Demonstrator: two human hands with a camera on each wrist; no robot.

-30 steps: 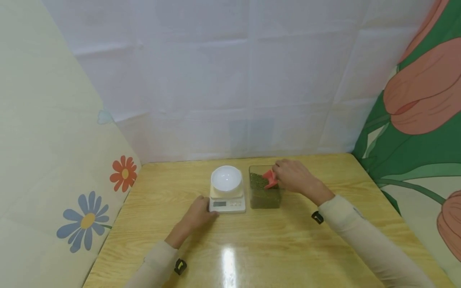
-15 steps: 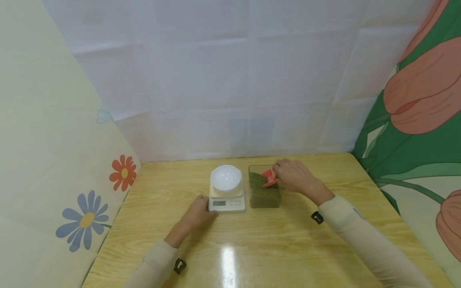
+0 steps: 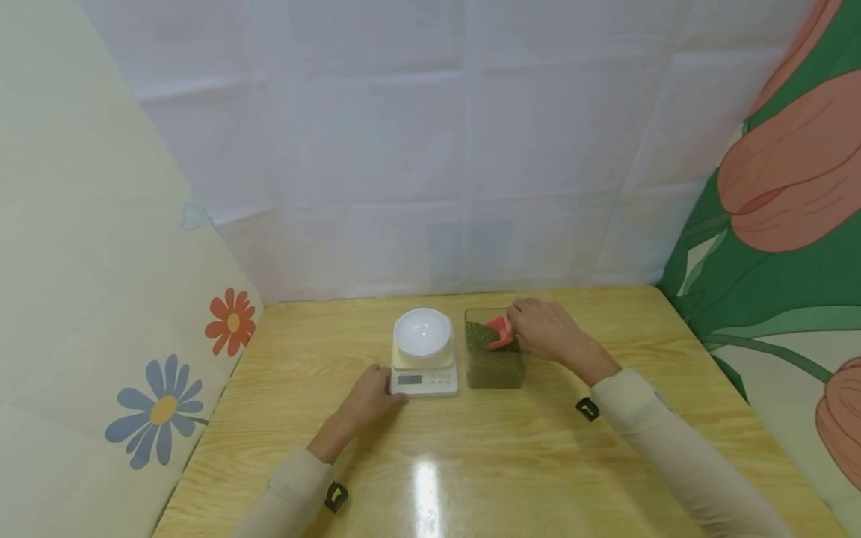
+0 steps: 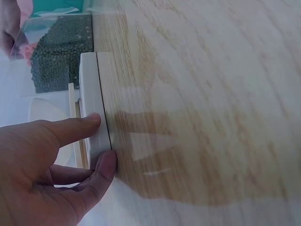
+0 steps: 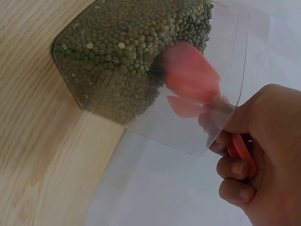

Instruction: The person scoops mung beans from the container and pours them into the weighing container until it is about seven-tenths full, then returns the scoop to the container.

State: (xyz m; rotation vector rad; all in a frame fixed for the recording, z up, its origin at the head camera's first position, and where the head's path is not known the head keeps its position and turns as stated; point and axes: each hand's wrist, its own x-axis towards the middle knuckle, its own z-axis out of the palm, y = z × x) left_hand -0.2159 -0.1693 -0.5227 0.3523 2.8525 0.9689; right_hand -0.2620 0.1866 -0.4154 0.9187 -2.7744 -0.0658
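Between edges of scale [image 3: 427, 381] and bin [image 3: 494, 371], narrow gap

Operator: Which texts, numbers or signs were legible in any view?
Technician: None. The scale [image 3: 425, 389] carried a display [image 3: 409, 379] and, beside it, faint marks [image 3: 439, 380]; both were too small to read with certainty.

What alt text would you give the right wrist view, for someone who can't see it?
A right hand grips a red scoop whose tip meets a mass of small round green beans in a clear box. The box rests on a wood-grain tabletop, and the scoop's head shows through its transparent wall.
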